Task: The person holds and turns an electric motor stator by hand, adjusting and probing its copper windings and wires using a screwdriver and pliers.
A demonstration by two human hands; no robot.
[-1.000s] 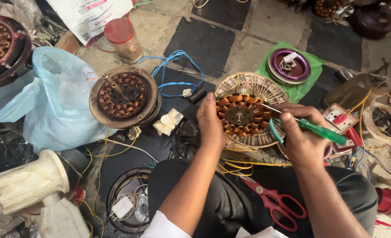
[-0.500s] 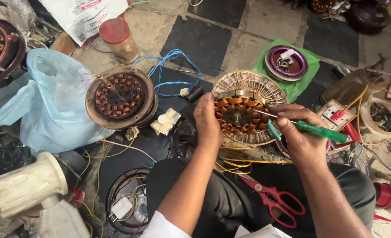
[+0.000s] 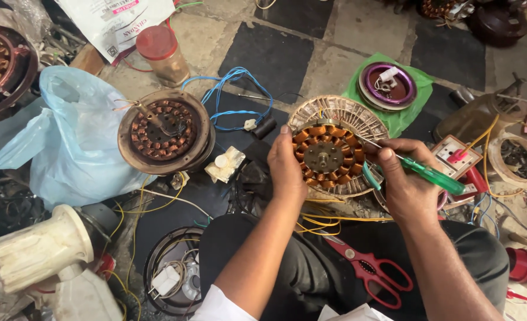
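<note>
Nearest the person, red-handled scissors (image 3: 373, 270) lie on the lap w/ loose yellow wires (image 3: 329, 220) just beyond them. Above that, the stator (image 3: 336, 147), a round metal lamination ring w/ copper coils around a centre hub, sits tilted toward the camera, propped at the lap's far edge over the floor. Left hand (image 3: 287, 169) cups its left rim: fingers curled snug round the edge, thumb up along the outer side, so firmly closed on the stator. Right hand (image 3: 407, 184) is closed in a pen-type grip on a green-handled screwdriver (image 3: 421, 171); the thin shaft runs up-left & the tip touches the winding area near the stator's upper right. To do this step well, I'd judge: keep the left grip steady so the ring can't rock, work the tip w/ light pressure btwn coils, not across them, since a slip could nick the copper enamel. Further out on the floor: a second stator (image 3: 163, 131) in a rusty housing to the left, blue wires (image 3: 234, 95) beyond it, a purple ring (image 3: 388, 86) on green plastic toward the far right, a blue plastic bag (image 3: 73, 142) at the left edge.
</note>
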